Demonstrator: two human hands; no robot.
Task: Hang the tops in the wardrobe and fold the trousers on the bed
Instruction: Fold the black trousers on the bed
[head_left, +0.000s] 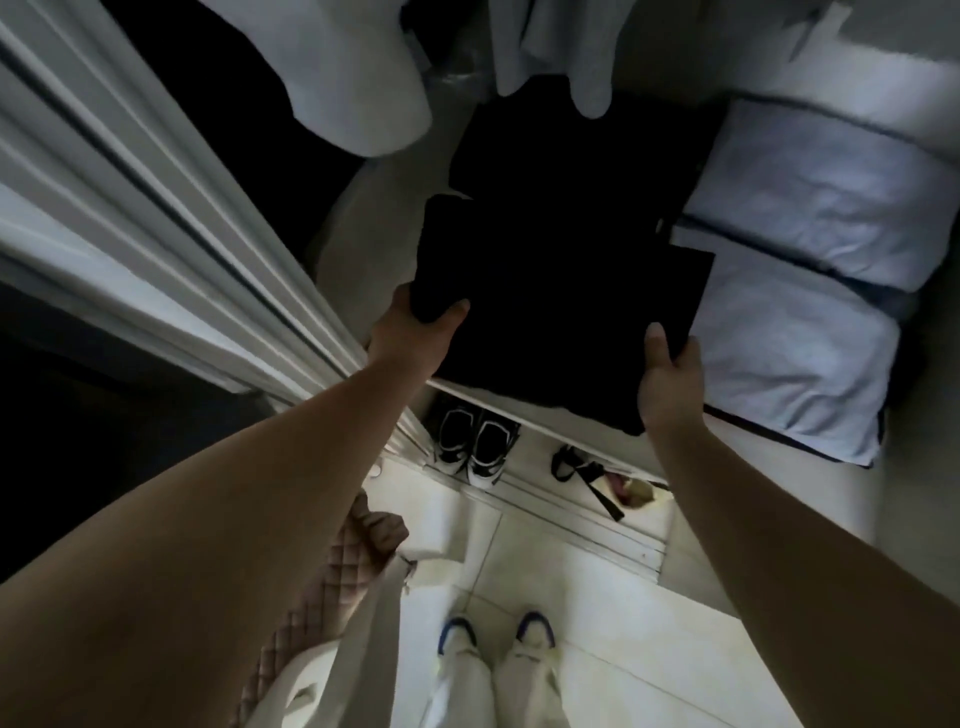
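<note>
Head view shows both hands, left hand (415, 332) and right hand (670, 379), pinching the near edge of a folded black garment (561, 249) over the wardrobe shelf (467, 387); soft, light cloth, probably best supported underneath, fingers curled.

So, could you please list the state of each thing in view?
black garment: folded, held over the wardrobe shelf
left hand: grips the garment's left edge
right hand: grips its right edge
wardrobe door: open
sneakers: paired under the shelf
pale bedding packs: stacked beside the garment
</note>
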